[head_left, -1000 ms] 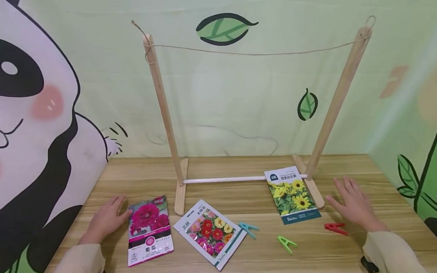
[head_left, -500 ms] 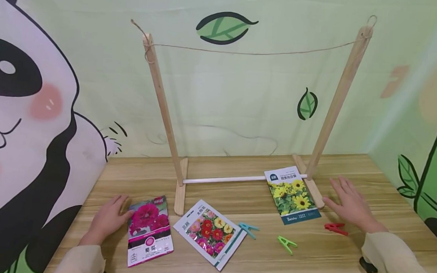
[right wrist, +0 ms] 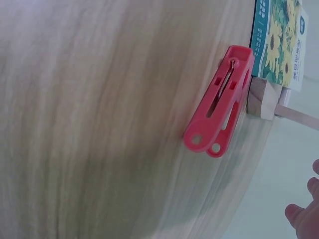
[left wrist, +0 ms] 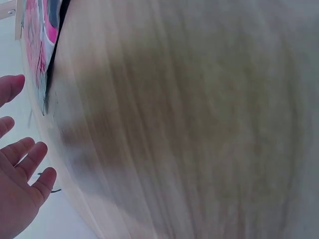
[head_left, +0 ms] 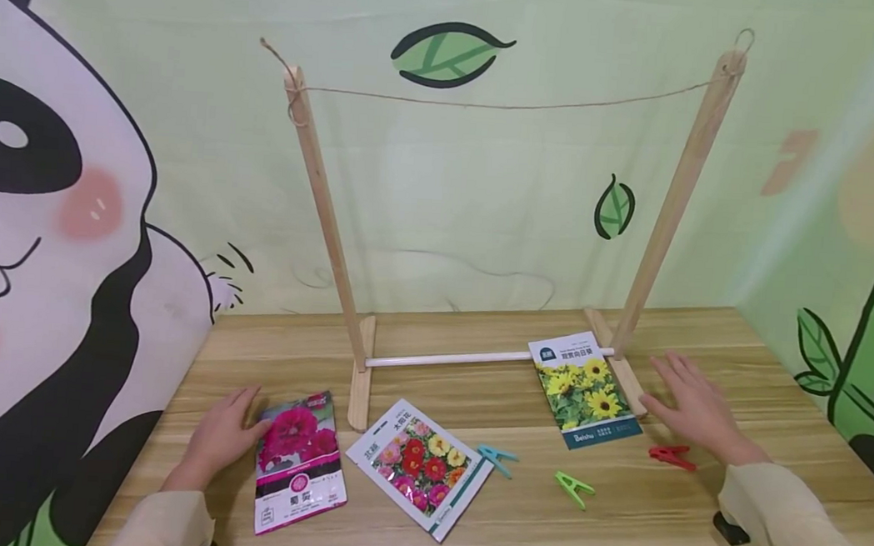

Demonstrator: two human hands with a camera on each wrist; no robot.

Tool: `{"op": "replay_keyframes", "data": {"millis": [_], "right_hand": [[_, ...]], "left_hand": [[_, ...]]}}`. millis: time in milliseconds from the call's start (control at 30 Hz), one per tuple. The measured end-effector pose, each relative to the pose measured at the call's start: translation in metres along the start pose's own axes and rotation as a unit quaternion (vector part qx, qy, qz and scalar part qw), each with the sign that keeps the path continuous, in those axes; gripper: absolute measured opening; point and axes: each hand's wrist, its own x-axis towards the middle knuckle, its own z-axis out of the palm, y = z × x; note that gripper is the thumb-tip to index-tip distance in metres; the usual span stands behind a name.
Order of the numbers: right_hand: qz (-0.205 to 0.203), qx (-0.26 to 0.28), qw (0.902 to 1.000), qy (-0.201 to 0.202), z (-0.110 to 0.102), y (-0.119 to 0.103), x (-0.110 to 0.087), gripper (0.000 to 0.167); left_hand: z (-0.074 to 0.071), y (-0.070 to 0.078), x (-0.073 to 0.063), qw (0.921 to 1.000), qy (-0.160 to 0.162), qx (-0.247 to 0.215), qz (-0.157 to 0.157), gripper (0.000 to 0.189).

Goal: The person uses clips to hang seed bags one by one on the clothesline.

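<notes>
My left hand hovers over the table with fingers extended, its thumb overlapping the left edge of a pink-flower seed packet in the head view. My right hand is held with spread fingers beside the right foot of the wooden stand, holding nothing. Just below it lies a red clothespin, large in the right wrist view. A yellow-flower seed packet leans across the stand's white crossbar. Between the hands lie a mixed-flower seed packet, a blue clothespin and a green clothespin.
Two wooden posts rise from the stand, with a thin twine tied between their tops. Behind the table hangs a pale green backdrop printed with a panda and leaves.
My right hand has drifted slightly left toward the stand's foot. The left hand has shifted a little to the right and up. The packets and clothespins have stayed put.
</notes>
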Motion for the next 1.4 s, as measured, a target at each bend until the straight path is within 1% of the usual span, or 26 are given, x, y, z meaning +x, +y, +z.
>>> {"op": "replay_keyframes", "data": {"millis": [233,467,833,1133,1400], "right_hand": [[-0.01,0.003,0.9999,0.009,0.0,-0.005,0.002,0.064],[-0.025,0.014,0.9995,0.014,0.0,-0.011,0.003,0.062],[-0.028,0.025,0.9992,0.011,-0.001,-0.02,0.005,0.059],[-0.033,0.027,0.999,0.014,0.001,-0.022,0.004,0.059],[-0.043,0.032,0.9984,0.019,0.004,-0.023,0.005,0.06]], "left_hand": [[-0.001,0.005,0.0,1.0,0.003,-0.007,0.005,0.063],[-0.002,0.008,-0.001,0.9997,-0.006,-0.022,-0.003,0.064],[0.0,0.003,0.0,0.998,-0.007,-0.062,-0.011,0.066],[-0.001,0.004,0.002,0.9919,-0.02,-0.12,-0.037,0.069],[-0.002,0.001,0.002,0.9869,-0.031,-0.148,-0.056,0.071]]}}
